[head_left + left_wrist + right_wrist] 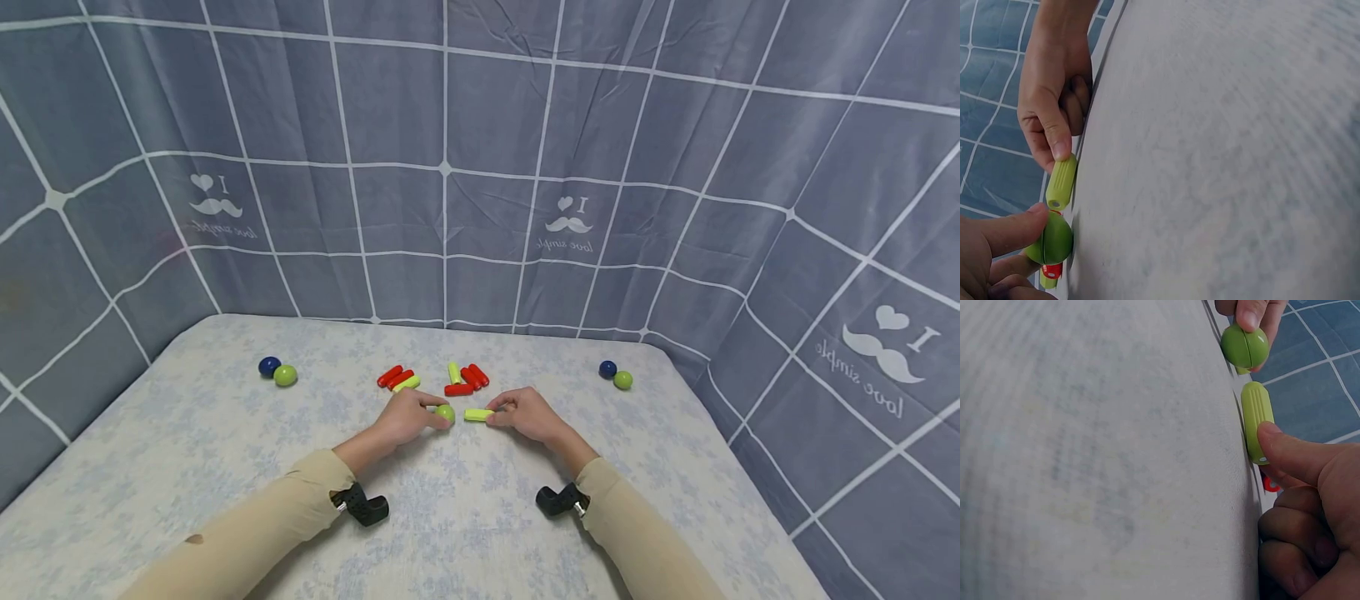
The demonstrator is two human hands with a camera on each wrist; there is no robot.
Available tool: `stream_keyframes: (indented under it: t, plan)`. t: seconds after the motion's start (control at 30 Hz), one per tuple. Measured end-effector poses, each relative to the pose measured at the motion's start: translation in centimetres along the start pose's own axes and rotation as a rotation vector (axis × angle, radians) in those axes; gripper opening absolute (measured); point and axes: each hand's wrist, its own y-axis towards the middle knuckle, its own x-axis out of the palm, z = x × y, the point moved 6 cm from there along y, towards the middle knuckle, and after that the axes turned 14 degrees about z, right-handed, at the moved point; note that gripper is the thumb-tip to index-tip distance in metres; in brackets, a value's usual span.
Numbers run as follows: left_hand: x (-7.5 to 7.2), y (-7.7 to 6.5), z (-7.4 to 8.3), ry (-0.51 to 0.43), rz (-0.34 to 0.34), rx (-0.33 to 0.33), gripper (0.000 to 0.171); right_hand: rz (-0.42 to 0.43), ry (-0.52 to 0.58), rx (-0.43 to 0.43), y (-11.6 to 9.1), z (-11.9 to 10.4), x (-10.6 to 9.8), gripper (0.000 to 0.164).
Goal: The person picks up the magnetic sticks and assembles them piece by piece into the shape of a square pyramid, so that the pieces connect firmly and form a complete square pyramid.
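Between thumb and fingers, my left hand pinches a green ball with a seam round its middle. My right hand pinches one end of a ribbed yellow-green stick that has rounded ends. The ball and the stick are close together over the middle of the table, a small gap between them in the head view. Just beyond the hands lie several red sticks and a yellow-green stick. Another yellow-green stick lies by red ones, behind my left hand.
At the far left of the table are a blue ball and a green ball. A matching blue ball and green ball sit at the far right. A grey-blue curtain with white lines hangs behind and beside the table.
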Motion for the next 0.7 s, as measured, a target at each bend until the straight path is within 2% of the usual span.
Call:
stream_keyframes:
  t: [0.4,0.7]
  plan:
    - [1.4,0.4,0.7,0.002,0.004,0.013,0.041,0.002,-0.018,-0.009,-0.1,0.0,-0.1,0.017]
    - [1.7,0.5,0.6,0.011,0.0,0.002,0.038,0.0,-0.009,-0.005,-0.1,0.1,0.0,0.018]
